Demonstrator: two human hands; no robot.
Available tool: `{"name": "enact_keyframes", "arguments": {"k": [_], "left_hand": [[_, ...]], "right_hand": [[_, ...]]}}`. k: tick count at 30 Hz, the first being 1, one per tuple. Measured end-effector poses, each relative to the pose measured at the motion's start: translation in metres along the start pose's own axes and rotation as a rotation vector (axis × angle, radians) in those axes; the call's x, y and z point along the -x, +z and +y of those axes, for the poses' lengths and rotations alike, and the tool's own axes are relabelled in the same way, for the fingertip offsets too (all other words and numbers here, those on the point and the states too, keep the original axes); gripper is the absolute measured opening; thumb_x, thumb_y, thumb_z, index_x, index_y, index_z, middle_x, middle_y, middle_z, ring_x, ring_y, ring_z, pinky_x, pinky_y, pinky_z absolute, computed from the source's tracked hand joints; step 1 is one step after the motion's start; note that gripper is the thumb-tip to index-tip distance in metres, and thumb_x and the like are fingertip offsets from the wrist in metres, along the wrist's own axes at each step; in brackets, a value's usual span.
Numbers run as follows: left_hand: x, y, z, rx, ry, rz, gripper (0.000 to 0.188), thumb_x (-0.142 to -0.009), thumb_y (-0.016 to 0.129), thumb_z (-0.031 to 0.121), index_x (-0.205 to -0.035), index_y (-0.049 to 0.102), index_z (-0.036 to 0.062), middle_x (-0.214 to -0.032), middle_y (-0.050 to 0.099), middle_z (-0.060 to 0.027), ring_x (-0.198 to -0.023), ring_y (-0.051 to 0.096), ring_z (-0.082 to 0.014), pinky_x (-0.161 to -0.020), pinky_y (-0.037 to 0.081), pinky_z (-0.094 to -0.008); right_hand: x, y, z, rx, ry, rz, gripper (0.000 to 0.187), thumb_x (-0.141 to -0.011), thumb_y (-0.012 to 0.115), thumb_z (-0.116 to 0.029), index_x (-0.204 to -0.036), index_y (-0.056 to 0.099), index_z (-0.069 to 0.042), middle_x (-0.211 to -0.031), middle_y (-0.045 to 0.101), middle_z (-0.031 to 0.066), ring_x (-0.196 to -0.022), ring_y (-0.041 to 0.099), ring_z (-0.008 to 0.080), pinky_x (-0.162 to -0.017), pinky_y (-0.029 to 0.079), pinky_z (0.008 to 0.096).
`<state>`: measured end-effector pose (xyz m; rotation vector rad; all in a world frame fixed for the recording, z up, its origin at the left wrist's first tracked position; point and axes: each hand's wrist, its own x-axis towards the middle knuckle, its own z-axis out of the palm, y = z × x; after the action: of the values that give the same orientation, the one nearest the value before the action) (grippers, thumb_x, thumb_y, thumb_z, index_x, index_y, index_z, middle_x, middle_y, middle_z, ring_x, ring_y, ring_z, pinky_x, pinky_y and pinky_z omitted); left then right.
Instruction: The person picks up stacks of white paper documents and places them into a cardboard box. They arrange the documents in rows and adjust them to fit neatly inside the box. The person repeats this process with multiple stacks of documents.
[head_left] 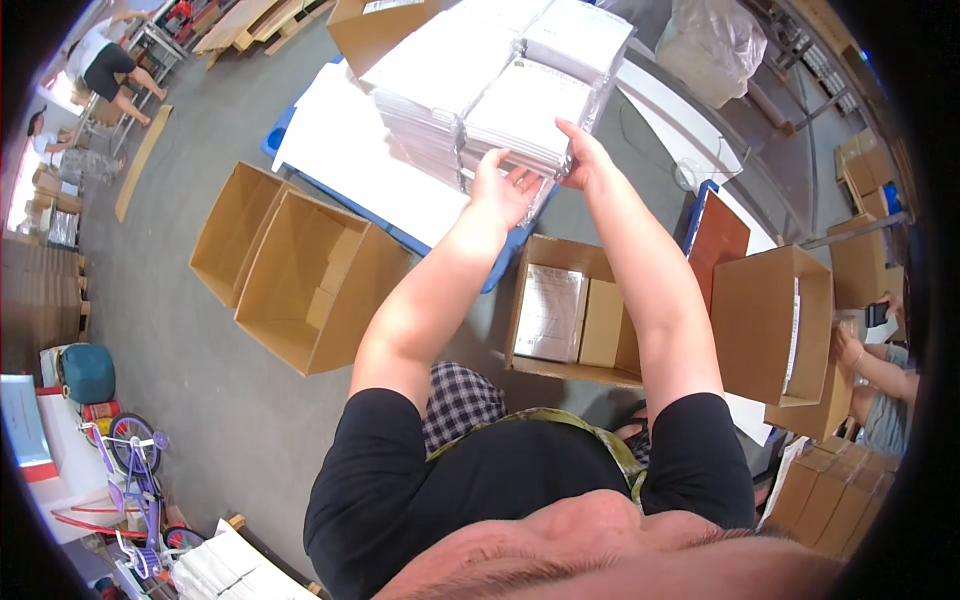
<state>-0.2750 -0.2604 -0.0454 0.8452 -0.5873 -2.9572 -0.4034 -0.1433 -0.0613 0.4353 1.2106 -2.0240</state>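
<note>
Left hand [505, 192] spread and right hand [586, 160] clasping packets [530, 105] at twelve o'clock, the step looks like gathering, and lifting would call for even support.

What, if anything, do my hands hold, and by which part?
Both touch a stack of white packets: left hand at its near edge, right hand at its right corner; firm grip unclear.

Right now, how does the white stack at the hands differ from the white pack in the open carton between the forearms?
Contact: the stack has the left hand and right hand at its near edge; the pack is untouched.
Place: the stack sits among other piles; the pack is inside the carton.
View: the stack shows layered sides; the pack shows mainly its top.
Shared: both pale, glossy.
</note>
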Motion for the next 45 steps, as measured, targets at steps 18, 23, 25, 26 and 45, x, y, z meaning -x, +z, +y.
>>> {"name": "enact_keyframes", "arguments": {"k": [18, 23, 25, 26, 45], "left_hand": [[0.017, -0.042, 0.047, -0.733, 0.052, -0.378, 0.092, -0.089, 0.038, 0.07, -0.148, 0.021, 0.0025, -0.144, 0.039, -0.0155, -0.128, 0.044, -0.026, -0.102, 0.038, -0.039], [0.016, 0.006, 0.049, -0.721, 0.36, -0.574, 0.075, -0.076, 0.08, 0.019, -0.136, 0.039, 0.0009, -0.13, 0.053, -0.0113, -0.122, 0.047, -0.0215, -0.102, 0.039, -0.0361], [0.007, 0.001, 0.054, -0.888, 0.544, -0.55, 0.077, -0.073, 0.081, 0.016, -0.135, 0.038, 0.0005, -0.129, 0.052, -0.012, -0.12, 0.049, -0.0221, -0.101, 0.041, -0.0372], [0.004, -0.001, 0.058, -0.973, 0.634, -0.538, 0.078, -0.072, 0.082, 0.014, -0.134, 0.037, 0.0003, -0.128, 0.052, -0.0123, -0.119, 0.05, -0.0224, -0.1, 0.042, -0.0378], [-0.048, -0.016, 0.034, -0.956, 0.623, -0.361, 0.117, -0.073, 0.074, -0.001, -0.149, -0.015, 0.0099, -0.147, 0.03, -0.024, -0.134, 0.035, -0.0285, -0.108, 0.032, -0.0363]], "right_hand": [[0.095, -0.06, 0.025, 0.166, -0.479, -0.244, 0.072, -0.079, 0.064, -0.016, -0.14, 0.03, 0.002, -0.132, 0.048, 0.0175, -0.121, 0.049, 0.0267, -0.102, 0.04, 0.0409], [0.11, -0.049, -0.005, 0.501, -0.738, -0.467, 0.089, -0.074, 0.071, -0.014, -0.145, 0.021, 0.001, -0.14, 0.041, 0.0147, -0.13, 0.039, 0.0235, -0.108, 0.031, 0.0368], [0.105, -0.043, -0.03, 0.657, -0.823, -0.523, 0.086, -0.074, 0.075, -0.012, -0.143, 0.026, 0.001, -0.138, 0.043, 0.0123, -0.128, 0.04, 0.0222, -0.108, 0.031, 0.0369], [0.098, -0.042, -0.04, 0.747, -0.794, -0.508, 0.083, -0.075, 0.075, -0.012, -0.142, 0.028, 0.001, -0.136, 0.046, 0.0117, -0.126, 0.042, 0.0216, -0.107, 0.032, 0.0364], [0.049, -0.022, -0.024, 0.488, -0.611, -0.287, 0.058, -0.07, 0.054, 0.0, -0.128, 0.045, 0.001, -0.121, 0.057, 0.0091, -0.113, 0.052, 0.0199, -0.097, 0.039, 0.0315]]}}
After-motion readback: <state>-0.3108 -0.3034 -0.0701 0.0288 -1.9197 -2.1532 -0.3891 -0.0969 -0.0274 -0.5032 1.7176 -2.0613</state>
